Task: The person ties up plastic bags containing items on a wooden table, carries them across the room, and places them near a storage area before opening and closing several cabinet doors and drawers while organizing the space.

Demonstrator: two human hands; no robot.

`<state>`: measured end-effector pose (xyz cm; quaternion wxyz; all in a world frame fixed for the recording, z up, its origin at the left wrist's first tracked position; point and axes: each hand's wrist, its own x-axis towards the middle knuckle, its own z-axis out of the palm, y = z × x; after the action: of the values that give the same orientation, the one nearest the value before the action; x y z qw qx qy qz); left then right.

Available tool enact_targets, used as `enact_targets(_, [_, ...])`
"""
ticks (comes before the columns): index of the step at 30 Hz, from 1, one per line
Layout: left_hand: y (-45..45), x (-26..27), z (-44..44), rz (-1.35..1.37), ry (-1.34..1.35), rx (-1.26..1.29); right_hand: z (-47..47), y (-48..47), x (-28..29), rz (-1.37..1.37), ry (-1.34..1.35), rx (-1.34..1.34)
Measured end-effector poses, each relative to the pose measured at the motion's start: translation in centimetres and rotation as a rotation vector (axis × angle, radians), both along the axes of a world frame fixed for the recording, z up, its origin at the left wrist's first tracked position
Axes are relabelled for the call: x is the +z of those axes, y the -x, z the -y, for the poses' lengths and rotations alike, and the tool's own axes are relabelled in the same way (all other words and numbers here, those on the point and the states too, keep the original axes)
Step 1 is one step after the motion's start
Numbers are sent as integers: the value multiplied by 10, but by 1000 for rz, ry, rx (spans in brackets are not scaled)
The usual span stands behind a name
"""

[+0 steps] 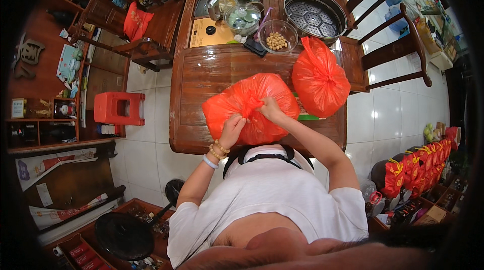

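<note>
A full red plastic bag (270,92) lies on the near end of a dark wooden table (196,81), its neck twisted or knotted in the middle. My left hand (232,128), with beads and a pale bangle on the wrist, pinches the plastic on the left of the neck. On the other side, my right hand (270,109) grips the gathered plastic of the same bag. What the bag contains is hidden. A second full red plastic bag (321,81), gathered at its top, stands to the right, apart from both hands, partly over a green-edged flat item (312,117).
Beyond the bags stand a glass bowl of nuts or similar pieces (278,37), a round metal steamer tray (315,15), a glass bowl with cups (242,18) and a glass kettle (222,0). Wooden chairs (397,47) flank the table; a red plastic stool (119,108) is at left.
</note>
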<state>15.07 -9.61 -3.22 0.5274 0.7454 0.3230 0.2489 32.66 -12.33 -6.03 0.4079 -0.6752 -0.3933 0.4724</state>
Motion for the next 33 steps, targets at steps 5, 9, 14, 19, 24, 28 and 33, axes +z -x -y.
enact_targets(5, [-9,3,7,-203,-55,54,8,2,17,-295,44,-93])
enact_targets(9, [-22,3,6,-77,-87,129,11,5,21,-214,-212,58])
enact_targets(14, [-25,-23,-4,-129,-230,151,11,1,38,-290,-119,89])
enact_targets(19, [-29,-37,-5,16,102,288,13,-10,57,-317,-144,110])
enact_targets(24, [-33,-13,-2,57,172,265,30,-23,12,-671,-100,38])
enact_targets(28, [-12,-11,-4,300,587,210,38,-20,11,-796,-188,-109])
enact_targets(33, [-9,-5,13,421,759,291,43,-5,28,-1050,-218,-317])
